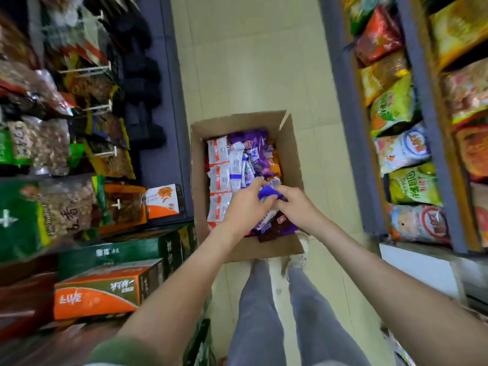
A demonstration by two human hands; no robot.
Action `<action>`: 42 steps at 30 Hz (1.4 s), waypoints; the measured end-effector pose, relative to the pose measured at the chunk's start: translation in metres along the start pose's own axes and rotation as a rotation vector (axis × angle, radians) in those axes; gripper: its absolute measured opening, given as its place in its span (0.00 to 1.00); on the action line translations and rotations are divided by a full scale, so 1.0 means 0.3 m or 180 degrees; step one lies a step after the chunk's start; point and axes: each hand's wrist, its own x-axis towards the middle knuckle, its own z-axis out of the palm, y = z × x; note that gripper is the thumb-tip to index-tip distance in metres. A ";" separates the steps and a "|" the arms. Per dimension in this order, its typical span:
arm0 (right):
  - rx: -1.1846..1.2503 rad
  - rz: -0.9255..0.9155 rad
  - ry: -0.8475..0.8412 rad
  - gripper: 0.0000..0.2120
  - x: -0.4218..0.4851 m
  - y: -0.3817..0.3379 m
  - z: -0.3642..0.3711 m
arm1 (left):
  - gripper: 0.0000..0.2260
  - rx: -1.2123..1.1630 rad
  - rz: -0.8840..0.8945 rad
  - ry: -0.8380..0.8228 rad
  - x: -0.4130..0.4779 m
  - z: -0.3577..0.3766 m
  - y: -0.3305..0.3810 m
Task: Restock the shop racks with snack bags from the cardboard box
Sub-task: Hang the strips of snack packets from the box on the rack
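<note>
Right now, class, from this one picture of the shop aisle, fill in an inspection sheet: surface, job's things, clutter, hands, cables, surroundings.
Surface: pale tiled floor; the box stands on it between the racks.
Job's things: open cardboard box holding white-and-orange packets; purple bag held over the pile.
Clutter: orange carton and green carton stacked at the left.
Hands: left hand and right hand both grip the purple bag with curled fingers.
Cables: nothing seen.
Surroundings: left rack with bags hung on pegs; right shelves full of snack bags.

Both hands gripping purple snack bag over open cardboard box.
</note>
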 end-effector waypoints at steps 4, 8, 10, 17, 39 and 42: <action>0.0836 -0.0085 0.0782 0.09 -0.135 -0.127 -0.130 | 0.07 -0.0978 -0.0073 -0.0284 -0.025 -0.110 0.129; 0.1371 -0.0337 0.1257 0.06 -0.298 -0.184 -0.256 | 0.07 -0.0946 0.0435 -0.0650 -0.035 -0.137 0.319; 0.1592 -0.0419 0.1527 0.04 -0.377 -0.194 -0.310 | 0.09 -0.0938 0.0697 -0.0677 -0.049 -0.121 0.436; 0.2650 -0.0604 0.2220 0.13 -0.703 -0.130 -0.466 | 0.08 -0.0672 0.1343 -0.1536 -0.203 0.049 0.786; 0.3496 0.0025 0.3950 0.16 -1.561 0.536 -0.330 | 0.09 0.0729 0.2629 -0.2506 -0.857 0.904 0.993; 0.3234 0.0685 0.4462 0.35 -1.509 0.703 -0.323 | 0.10 0.1010 0.2843 -0.2492 -0.875 0.976 0.997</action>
